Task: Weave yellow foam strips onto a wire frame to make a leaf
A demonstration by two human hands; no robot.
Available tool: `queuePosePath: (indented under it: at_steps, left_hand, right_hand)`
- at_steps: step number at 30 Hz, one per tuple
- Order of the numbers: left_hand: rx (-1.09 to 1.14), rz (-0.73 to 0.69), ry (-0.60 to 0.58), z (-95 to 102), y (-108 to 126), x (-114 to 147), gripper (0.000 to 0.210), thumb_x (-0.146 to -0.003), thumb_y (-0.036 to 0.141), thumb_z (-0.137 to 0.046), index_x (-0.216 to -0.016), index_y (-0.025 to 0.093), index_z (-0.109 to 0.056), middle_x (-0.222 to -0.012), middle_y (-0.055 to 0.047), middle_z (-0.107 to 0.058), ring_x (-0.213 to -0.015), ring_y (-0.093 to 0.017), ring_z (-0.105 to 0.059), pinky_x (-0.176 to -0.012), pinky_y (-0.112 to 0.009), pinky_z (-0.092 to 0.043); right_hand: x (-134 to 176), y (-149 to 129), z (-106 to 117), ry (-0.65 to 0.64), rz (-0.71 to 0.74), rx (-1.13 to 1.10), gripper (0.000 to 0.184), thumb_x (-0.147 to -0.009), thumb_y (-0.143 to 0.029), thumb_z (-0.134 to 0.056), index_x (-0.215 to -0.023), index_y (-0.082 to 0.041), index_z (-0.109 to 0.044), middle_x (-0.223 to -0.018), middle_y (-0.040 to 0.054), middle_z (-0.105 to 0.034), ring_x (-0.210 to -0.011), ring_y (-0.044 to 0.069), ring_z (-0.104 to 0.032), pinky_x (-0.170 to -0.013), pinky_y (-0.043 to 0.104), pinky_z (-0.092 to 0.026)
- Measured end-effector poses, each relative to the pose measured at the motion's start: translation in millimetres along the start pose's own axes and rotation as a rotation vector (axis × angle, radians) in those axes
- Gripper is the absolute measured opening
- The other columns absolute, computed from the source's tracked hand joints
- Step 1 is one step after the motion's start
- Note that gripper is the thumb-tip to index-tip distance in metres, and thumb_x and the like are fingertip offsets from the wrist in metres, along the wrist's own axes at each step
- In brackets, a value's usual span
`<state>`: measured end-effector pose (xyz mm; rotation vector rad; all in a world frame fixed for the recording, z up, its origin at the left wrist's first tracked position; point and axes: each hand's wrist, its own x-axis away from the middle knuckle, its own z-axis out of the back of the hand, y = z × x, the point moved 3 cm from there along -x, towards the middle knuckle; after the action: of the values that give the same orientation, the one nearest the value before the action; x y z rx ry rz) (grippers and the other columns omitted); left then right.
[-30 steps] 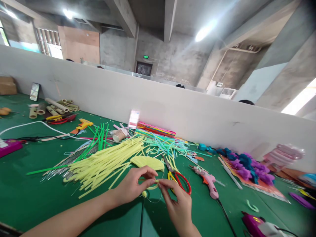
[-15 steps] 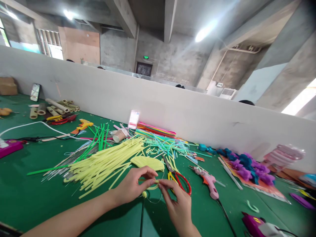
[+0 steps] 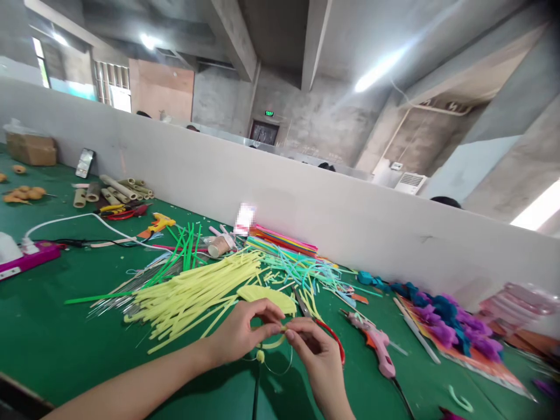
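Note:
In the head view my left hand (image 3: 245, 331) and my right hand (image 3: 318, 354) meet above the table, thumbs and fingertips pinched on a short pale yellow pipe cleaner (image 3: 275, 343). It curves down in a loop between them. Below hangs or lies a small yellow ball (image 3: 260, 356) beside a thin wire loop (image 3: 287, 368); I cannot tell whether it joins the held piece. Just behind my fingers lies a flat yellow fan-shaped piece (image 3: 266, 296). Red-handled scissors (image 3: 335, 337) lie partly hidden behind my right hand.
A pile of yellow pipe cleaners (image 3: 196, 286) spreads to the left, with green stems (image 3: 189, 248) behind. To the right lies a pink glue gun (image 3: 380, 347), its cord running forward. Purple and teal fuzzy pieces (image 3: 455, 318) sit farther right. A white partition (image 3: 371, 216) borders the table.
The whole view has shifted, so the scene sits slightly right and lower. Both hands keep their pinch on the yellow pipe cleaner, my right hand now covering more of the scissors.

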<state>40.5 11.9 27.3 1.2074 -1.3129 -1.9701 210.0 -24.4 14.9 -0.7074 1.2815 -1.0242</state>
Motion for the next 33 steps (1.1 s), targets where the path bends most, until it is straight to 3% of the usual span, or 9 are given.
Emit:
queuePosePath:
  at_steps: [7,11,13,17,22,27,29,33]
  left_hand:
    - [-0.076,-0.044,0.035,7.4,1.4,-5.9,0.025,-0.084,0.039,-0.061,-0.096,0.018,-0.067,-0.090,-0.004,-0.070,-0.085,-0.017,-0.064,-0.077,-0.026,-0.049]
    - [-0.263,-0.069,-0.009,11.4,-9.2,-9.0,0.032,-0.079,0.042,-0.067,-0.103,0.022,-0.067,-0.102,-0.002,-0.069,-0.095,-0.020,-0.061,-0.085,-0.027,-0.044]
    - [-0.361,-0.013,-0.037,13.4,-21.8,-10.1,0.027,-0.076,0.040,-0.069,-0.096,0.024,-0.069,-0.097,0.000,-0.070,-0.090,-0.019,-0.062,-0.082,-0.026,-0.044]
    - [-0.402,0.027,-0.098,16.7,-42.8,-11.9,0.022,-0.078,0.041,-0.066,-0.085,0.021,-0.072,-0.082,0.001,-0.072,-0.079,-0.017,-0.064,-0.074,-0.024,-0.044]
    - [-0.407,0.071,-0.126,21.2,-52.0,-13.6,0.019,-0.080,0.038,-0.063,-0.085,0.022,-0.071,-0.083,0.001,-0.073,-0.078,-0.016,-0.065,-0.077,-0.024,-0.045]
    - [-0.508,0.091,-0.099,21.0,-61.3,-13.2,0.023,-0.070,0.037,-0.074,-0.089,0.024,-0.071,-0.104,-0.001,-0.069,-0.101,-0.022,-0.060,-0.089,-0.029,-0.043]
    - [-0.558,0.071,-0.076,22.0,-63.5,-13.2,0.028,-0.067,0.040,-0.076,-0.089,0.023,-0.071,-0.116,-0.004,-0.064,-0.114,-0.025,-0.053,-0.099,-0.033,-0.038]
    - [-0.599,0.081,-0.105,24.9,-65.4,-13.8,0.028,-0.069,0.043,-0.074,-0.088,0.023,-0.072,-0.121,-0.006,-0.062,-0.124,-0.027,-0.045,-0.108,-0.036,-0.030]
  right_hand:
    - [-25.4,-24.2,-3.7,-0.112,-0.004,0.131,0.018,-0.084,-0.036,-0.062,-0.078,-0.019,-0.062,-0.076,0.0014,-0.058,-0.065,0.014,-0.051,-0.057,0.023,-0.041]
    - [-45.6,-42.8,-8.6,-0.199,0.013,0.221,0.017,-0.088,-0.035,-0.056,-0.082,-0.019,-0.059,-0.076,0.0012,-0.060,-0.069,0.015,-0.056,-0.063,0.025,-0.044]
    - [-53.9,-54.5,-15.8,-0.275,0.036,0.284,0.012,-0.088,-0.030,-0.054,-0.084,-0.020,-0.058,-0.080,0.0022,-0.064,-0.075,0.016,-0.061,-0.069,0.027,-0.046]
    - [-68.4,-69.5,-34.9,-0.423,0.009,0.297,0.005,-0.087,-0.023,-0.053,-0.082,-0.021,-0.055,-0.078,0.0022,-0.068,-0.072,0.017,-0.065,-0.067,0.027,-0.049]
    - [-90.7,-54.5,-42.6,-0.322,-0.017,0.254,0.004,-0.083,-0.021,-0.055,-0.080,-0.021,-0.052,-0.077,0.0046,-0.071,-0.074,0.019,-0.068,-0.067,0.029,-0.051]
    - [-97.4,-26.1,-36.9,-0.301,-0.055,0.211,0.004,-0.083,-0.022,-0.053,-0.080,-0.021,-0.052,-0.077,0.0046,-0.072,-0.072,0.019,-0.069,-0.065,0.029,-0.052]
    - [-96.4,-22.2,-34.4,-0.296,-0.048,0.235,0.003,-0.082,-0.022,-0.053,-0.080,-0.021,-0.053,-0.077,0.0039,-0.072,-0.071,0.018,-0.069,-0.065,0.028,-0.052]
    - [-96.0,-21.8,-33.0,-0.262,-0.027,0.289,0.004,-0.083,-0.020,-0.052,-0.079,-0.021,-0.053,-0.077,0.0032,-0.072,-0.070,0.017,-0.069,-0.064,0.027,-0.051]
